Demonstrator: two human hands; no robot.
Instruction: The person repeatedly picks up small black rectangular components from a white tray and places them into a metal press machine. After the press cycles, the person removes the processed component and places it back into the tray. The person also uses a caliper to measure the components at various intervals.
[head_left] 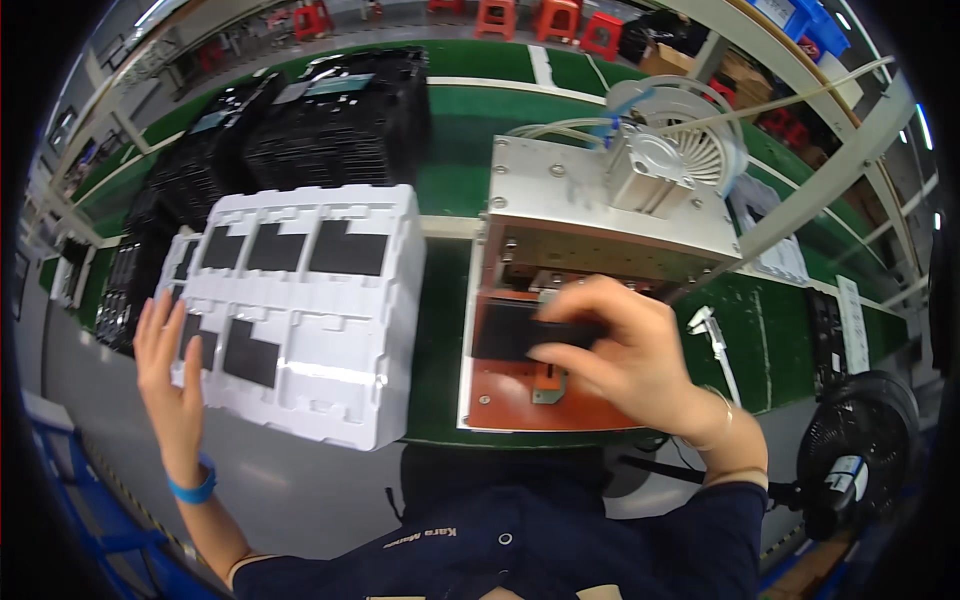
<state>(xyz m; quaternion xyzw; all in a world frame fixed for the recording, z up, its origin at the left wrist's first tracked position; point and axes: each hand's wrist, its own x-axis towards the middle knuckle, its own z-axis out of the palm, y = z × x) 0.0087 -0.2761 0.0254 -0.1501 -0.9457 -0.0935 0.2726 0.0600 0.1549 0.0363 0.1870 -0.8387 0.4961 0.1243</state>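
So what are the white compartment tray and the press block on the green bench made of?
White compartment tray: likely moulded foam or thin formed plastic, matte, soft rounded edges. Grey press block: looks like bare machined metal, dull sheen, visible bolt heads.

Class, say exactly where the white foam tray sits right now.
In the head view, the white foam tray lies left of centre on the green bench, between the left hand and the metal press.
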